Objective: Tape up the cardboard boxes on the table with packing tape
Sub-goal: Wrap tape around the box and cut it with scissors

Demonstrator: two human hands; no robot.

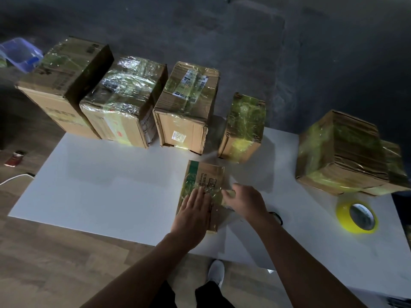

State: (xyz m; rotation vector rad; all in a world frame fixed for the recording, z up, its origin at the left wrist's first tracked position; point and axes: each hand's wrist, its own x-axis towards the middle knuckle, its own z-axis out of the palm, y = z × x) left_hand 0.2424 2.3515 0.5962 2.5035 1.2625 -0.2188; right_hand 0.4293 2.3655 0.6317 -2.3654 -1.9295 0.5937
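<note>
Smoothing tape (213, 193) onto small box (208, 174): left hand (193, 213) flat, fingers together; right hand (246, 200) pinches tape; I'd press its end down next.

Left hand (193, 216) covered the near half of the small box (209, 174). Right hand (246, 201) fingertips blurred into the clear tape (213, 193); grip unclear. Black object (277, 216) sat mostly behind the right wrist. Blue bin (20, 54) was cut by the left edge. Shipping label (193, 85) print was too small to read.
</note>
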